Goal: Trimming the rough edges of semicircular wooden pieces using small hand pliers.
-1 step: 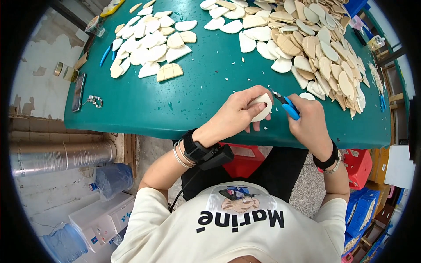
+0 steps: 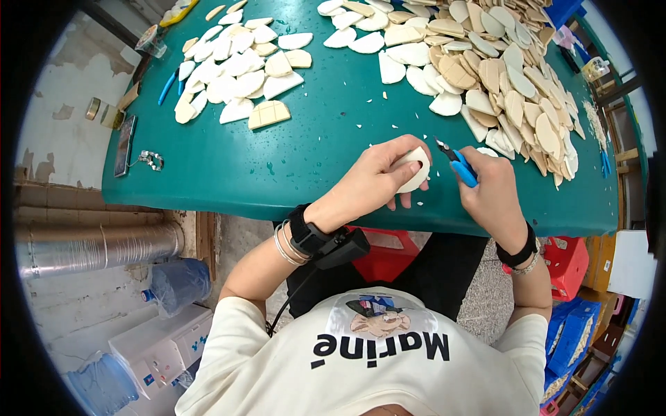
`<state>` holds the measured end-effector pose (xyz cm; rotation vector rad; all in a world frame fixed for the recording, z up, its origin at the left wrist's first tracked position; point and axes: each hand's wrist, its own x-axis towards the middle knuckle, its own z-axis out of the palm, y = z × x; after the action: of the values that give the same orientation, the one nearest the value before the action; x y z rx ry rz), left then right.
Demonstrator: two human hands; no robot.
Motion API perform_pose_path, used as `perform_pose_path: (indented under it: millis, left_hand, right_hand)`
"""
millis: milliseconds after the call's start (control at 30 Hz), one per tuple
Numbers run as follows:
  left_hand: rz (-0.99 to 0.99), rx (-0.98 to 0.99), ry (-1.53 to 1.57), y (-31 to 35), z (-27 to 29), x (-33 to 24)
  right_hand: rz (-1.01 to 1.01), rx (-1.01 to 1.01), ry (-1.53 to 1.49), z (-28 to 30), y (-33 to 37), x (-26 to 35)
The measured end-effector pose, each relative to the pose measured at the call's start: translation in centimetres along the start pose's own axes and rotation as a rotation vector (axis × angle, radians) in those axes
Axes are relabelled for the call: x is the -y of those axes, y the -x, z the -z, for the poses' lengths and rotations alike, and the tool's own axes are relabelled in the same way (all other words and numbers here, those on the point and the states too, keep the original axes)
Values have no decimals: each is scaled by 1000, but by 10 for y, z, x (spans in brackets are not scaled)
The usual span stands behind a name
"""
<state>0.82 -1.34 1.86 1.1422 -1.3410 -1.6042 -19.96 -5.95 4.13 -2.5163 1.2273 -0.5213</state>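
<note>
My left hand is closed round a flat, off-white piece with a rounded edge; part of it is hidden by the thumb and fingers. In my right hand is a pair of blue-handled nippers, gripped by the handles. Their dark jaws point up and to the left, a small gap away from the held piece. A thin off-white piece lies on the table just behind my right hand. Tiny white chips are scattered on the table around both hands.
The green-covered table carries a large heap of beige and white half-round pieces at right and a smaller pile at left. A phone, a metal chain and a blue-handled tool lie near the left edge.
The nippers have shifted slightly to the right, away from the held piece. My left hand has hardly moved.
</note>
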Motion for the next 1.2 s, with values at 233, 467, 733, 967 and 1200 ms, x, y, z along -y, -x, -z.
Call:
perform_pose_path:
  millis: [233, 467, 733, 967, 1200]
  left_hand:
    - [20, -100, 65, 2, 7, -2]
    - [-14, -298, 65, 16, 43, -11]
    - [-351, -973, -141, 43, 147, -63]
    - [-214, -428, 298, 31, 108, 3]
    - [-418, -738, -470, 2, 3, 15]
  right_hand:
    - [-154, -37, 66, 10, 7, -15]
    - [-242, -130, 116, 20, 26, -45]
    - [-265, -251, 121, 18, 28, -75]
    - [-239, -236, 73, 10, 33, -62]
    - [-176, 78, -794, -7, 3, 28]
